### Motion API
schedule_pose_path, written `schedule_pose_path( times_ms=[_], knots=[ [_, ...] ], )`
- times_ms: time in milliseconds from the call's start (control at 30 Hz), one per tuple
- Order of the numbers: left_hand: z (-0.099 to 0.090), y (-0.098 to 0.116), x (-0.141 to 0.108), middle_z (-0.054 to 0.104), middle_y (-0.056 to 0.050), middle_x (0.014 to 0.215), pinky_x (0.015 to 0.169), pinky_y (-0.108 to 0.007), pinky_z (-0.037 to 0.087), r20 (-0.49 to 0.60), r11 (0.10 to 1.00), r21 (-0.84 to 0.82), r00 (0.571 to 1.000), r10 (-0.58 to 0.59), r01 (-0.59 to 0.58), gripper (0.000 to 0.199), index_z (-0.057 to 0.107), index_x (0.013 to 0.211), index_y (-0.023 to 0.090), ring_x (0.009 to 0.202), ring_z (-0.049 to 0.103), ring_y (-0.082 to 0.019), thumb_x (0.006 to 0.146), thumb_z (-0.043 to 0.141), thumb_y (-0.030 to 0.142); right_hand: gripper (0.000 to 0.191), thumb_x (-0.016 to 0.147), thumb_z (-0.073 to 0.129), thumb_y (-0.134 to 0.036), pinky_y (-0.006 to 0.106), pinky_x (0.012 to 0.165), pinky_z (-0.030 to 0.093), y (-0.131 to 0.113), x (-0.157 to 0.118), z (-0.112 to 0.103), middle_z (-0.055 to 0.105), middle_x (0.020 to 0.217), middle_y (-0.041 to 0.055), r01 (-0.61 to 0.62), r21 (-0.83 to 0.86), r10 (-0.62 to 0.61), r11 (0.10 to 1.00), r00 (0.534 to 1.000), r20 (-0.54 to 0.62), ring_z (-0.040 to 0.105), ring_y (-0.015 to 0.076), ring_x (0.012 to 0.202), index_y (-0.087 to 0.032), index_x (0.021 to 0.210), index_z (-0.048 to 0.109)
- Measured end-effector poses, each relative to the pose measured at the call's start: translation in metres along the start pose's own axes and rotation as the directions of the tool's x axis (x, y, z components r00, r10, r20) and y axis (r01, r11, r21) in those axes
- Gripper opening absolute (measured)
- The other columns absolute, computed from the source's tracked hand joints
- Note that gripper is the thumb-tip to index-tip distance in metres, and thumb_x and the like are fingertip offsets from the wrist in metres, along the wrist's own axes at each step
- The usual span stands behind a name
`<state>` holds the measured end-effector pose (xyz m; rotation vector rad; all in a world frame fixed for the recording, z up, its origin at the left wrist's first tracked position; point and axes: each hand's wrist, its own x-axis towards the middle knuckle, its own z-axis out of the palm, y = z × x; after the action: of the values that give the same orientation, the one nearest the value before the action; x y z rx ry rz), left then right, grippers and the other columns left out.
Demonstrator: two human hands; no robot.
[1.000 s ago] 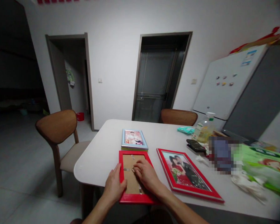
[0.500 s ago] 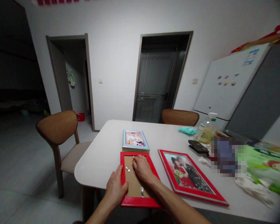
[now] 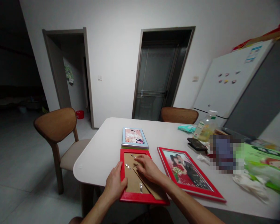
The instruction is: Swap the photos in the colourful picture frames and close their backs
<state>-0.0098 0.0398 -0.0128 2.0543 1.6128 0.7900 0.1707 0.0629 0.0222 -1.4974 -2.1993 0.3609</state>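
face-down red frame point(image 3: 133, 181), illegible bottle label point(image 3: 199, 128)

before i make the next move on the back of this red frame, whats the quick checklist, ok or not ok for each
1. Back side of the red frame facing up: ok, the brown board shows.
2. Frame steadied: ok, the left hand is on its left side.
3. Bottom clip turned aside: not ok, it points toward the bottom rim.
4. Brown strip clear of the rim: not ok, its lower end overlaps the rim at lower right.
5. Right edge free of clips: cannot tell, the right hand and forearm cover much of it.
6. Frame wholly on the table: not ok, its near side appears to overhang.
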Motion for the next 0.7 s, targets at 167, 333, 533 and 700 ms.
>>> schedule_pose_path(
  times_ms=[167,333,533,700],
  knots=[
    [0.0,0.002,-0.001,0.037,-0.009,0.13,0.098,-0.026,0.022,0.008,1.0,-0.009,1.0,-0.02,0.02,0.061,0.029,0.126,0.01,0.117,0.036,-0.019,0.069,0.045,0.021,0.029,0.062,0.052,-0.017,0.031,0.094,0.029,-0.002,-0.044,-0.015,0.043,0.12,0.0048,0.059,0.153,-0.093,0.986,0.97,0.224,0.039,0.0184,0.11,-0.023,0.088,0.064],
    [0.001,0.003,-0.001,0.038,-0.007,0.13,0.099,-0.024,0.019,0.014,0.998,-0.035,0.999,-0.047,0.048,0.061,0.029,0.126,0.013,0.118,0.034,-0.017,0.068,0.046,0.02,0.016,0.067,0.055,-0.025,0.034,0.094,0.028,-0.009,-0.048,-0.006,0.047,0.116,0.0042,0.07,0.129,-0.092,0.989,0.98,0.177,0.039,0.0197,0.11,-0.025,0.077,0.067],
    [0.001,0.005,-0.001,0.038,-0.008,0.13,0.098,-0.024,0.021,0.014,0.999,-0.025,0.999,-0.043,0.043,0.061,0.029,0.126,0.011,0.118,0.034,-0.017,0.068,0.046,0.019,0.037,0.064,0.057,-0.031,0.031,0.088,0.033,-0.01,-0.044,-0.003,0.048,0.115,0.0096,-0.066,0.02,0.066,0.998,0.997,0.038,0.044,0.0204,0.104,-0.02,0.099,0.059],
    [0.001,0.01,0.0,0.037,-0.008,0.13,0.098,-0.026,0.021,0.015,0.999,-0.011,0.999,-0.038,0.038,0.059,0.03,0.125,0.01,0.117,0.034,-0.018,0.07,0.046,0.021,0.039,0.063,0.052,-0.026,0.027,0.081,0.037,-0.007,-0.039,-0.006,0.057,0.097,0.0083,-0.145,-0.073,0.144,0.987,0.989,-0.013,0.05,0.019,0.091,-0.018,0.101,0.058]
  ],
)
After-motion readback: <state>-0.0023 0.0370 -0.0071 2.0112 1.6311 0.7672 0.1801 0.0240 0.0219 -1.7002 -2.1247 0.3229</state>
